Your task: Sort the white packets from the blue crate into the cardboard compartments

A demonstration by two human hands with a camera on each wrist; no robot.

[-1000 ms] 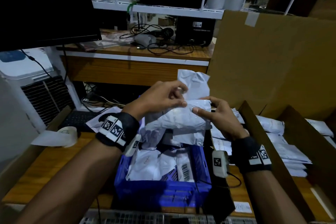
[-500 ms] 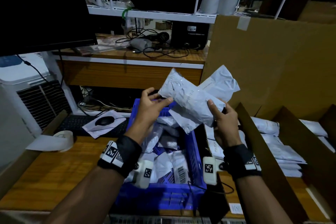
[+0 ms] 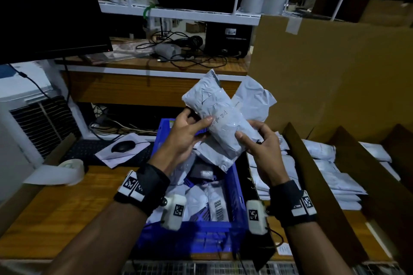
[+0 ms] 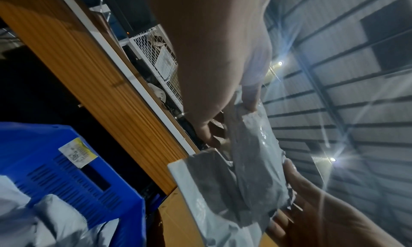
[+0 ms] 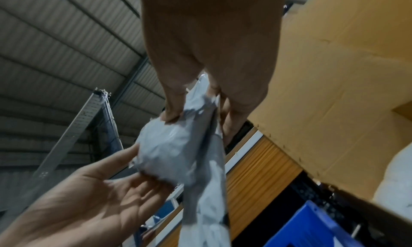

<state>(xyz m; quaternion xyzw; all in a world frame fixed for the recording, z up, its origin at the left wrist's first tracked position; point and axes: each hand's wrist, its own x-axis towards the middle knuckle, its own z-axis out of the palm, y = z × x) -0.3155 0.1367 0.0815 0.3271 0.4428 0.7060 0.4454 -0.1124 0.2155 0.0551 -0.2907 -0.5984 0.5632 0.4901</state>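
Above the blue crate (image 3: 235,187) I hold up a white packet (image 3: 220,119) with handwriting on its front; it tilts up to the left. My left hand (image 3: 196,123) pinches its left edge, thumb on the front and fingers behind, as the left wrist view shows (image 4: 231,118). My right hand (image 3: 248,138) grips its lower end together with a second white packet (image 3: 253,100) that sticks up behind. The right wrist view shows that hand (image 5: 198,120) pinching both. More white packets (image 3: 201,203) fill the crate. To the right, cardboard compartments (image 3: 312,174) hold stacked packets (image 3: 324,152).
A tall cardboard wall (image 3: 335,73) rises behind the compartments. On the left lie a mouse (image 3: 122,146) on paper, a dark keyboard (image 3: 87,148) and a tape roll (image 3: 71,168). A monitor (image 3: 49,6) hangs over a wooden shelf (image 3: 156,87) with cables.
Both hands have lifted the packets out of the crate and turned the front one more upright. My left thumb has come onto its front face.
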